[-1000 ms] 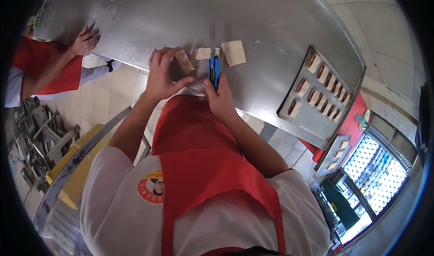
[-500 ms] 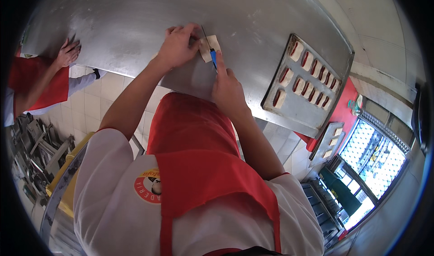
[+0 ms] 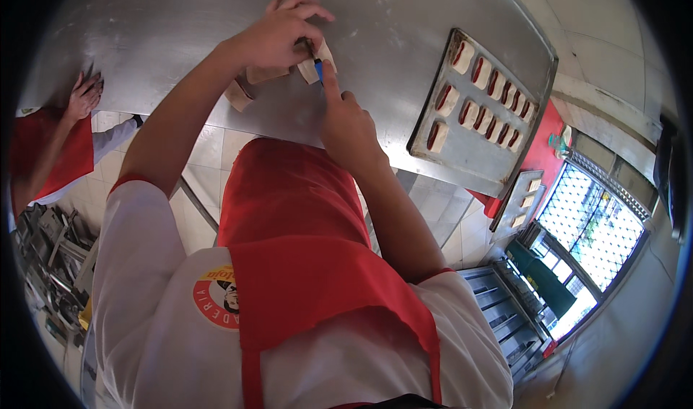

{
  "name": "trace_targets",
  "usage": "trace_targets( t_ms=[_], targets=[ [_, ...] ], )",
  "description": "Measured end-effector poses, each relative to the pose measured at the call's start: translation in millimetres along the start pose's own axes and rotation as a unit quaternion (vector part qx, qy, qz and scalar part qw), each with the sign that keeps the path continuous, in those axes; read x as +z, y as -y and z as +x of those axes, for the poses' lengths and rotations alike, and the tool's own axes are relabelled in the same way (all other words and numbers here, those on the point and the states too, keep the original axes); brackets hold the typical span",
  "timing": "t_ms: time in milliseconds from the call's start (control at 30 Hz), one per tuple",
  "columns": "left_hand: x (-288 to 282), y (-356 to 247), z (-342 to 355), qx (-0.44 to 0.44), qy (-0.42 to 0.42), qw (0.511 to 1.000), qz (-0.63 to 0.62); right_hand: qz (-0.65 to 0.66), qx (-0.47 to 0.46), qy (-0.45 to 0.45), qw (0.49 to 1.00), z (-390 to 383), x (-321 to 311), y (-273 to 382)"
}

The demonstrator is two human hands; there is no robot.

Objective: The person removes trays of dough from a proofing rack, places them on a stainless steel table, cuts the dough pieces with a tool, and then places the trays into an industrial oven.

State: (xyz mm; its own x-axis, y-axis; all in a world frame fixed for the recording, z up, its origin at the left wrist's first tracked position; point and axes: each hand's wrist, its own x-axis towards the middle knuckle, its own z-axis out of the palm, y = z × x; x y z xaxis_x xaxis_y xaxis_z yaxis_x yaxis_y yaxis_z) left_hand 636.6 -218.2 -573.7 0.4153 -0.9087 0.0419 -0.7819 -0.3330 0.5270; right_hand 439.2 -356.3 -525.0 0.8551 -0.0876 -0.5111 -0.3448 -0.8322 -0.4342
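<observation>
My right hand (image 3: 350, 124) grips a blue-handled knife (image 3: 318, 70), its index finger laid along the handle. The thin blade lies over a flat pale dough piece (image 3: 326, 51) on the metal table. Above the dough, my left hand (image 3: 285, 30) has its fingers spread, the thumb close to the blade; whether it touches the blade is hard to see. Two more flat dough pieces, one (image 3: 266, 74) below my left wrist and another (image 3: 238, 96) by the table's near edge, show partly behind my left forearm.
A baking tray (image 3: 462, 145) of dough pieces with red filling sits on the table's right side. Beyond the edge stands another tray (image 3: 514, 201) with pale pieces. At the left, a co-worker's hand (image 3: 85, 95) rests over the table. Steel table (image 3: 404, 19) spans the top.
My left hand has shifted up and its fingers have spread. The knife has moved slightly up and left in the picture. Dough pieces below my left forearm now show. The whole view has shifted.
</observation>
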Motion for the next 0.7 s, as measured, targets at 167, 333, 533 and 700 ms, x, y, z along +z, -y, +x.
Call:
trace_targets(
  t_ms=[167, 333, 533, 700],
  targets=[
    [-5, -5, 1, -0.011, -0.014, 0.999, 0.029, -0.001, 0.003, -0.004, 1.000, -31, 21, -23],
    [5, 3, -5, -0.055, -0.005, 0.994, -0.090, 0.048, -0.004, 0.005, 0.999, -57, 29, -36],
    [7, -39, -14, 0.006, 0.022, 0.999, -0.044, 0.048, -0.007, -0.005, 0.999, -55, 24, -36],
    [19, -33, -16, -0.010, 0.036, 0.999, 0.001, 0.061, 0.046, 0.039, 0.996, -92, 28, -39]
  ],
)
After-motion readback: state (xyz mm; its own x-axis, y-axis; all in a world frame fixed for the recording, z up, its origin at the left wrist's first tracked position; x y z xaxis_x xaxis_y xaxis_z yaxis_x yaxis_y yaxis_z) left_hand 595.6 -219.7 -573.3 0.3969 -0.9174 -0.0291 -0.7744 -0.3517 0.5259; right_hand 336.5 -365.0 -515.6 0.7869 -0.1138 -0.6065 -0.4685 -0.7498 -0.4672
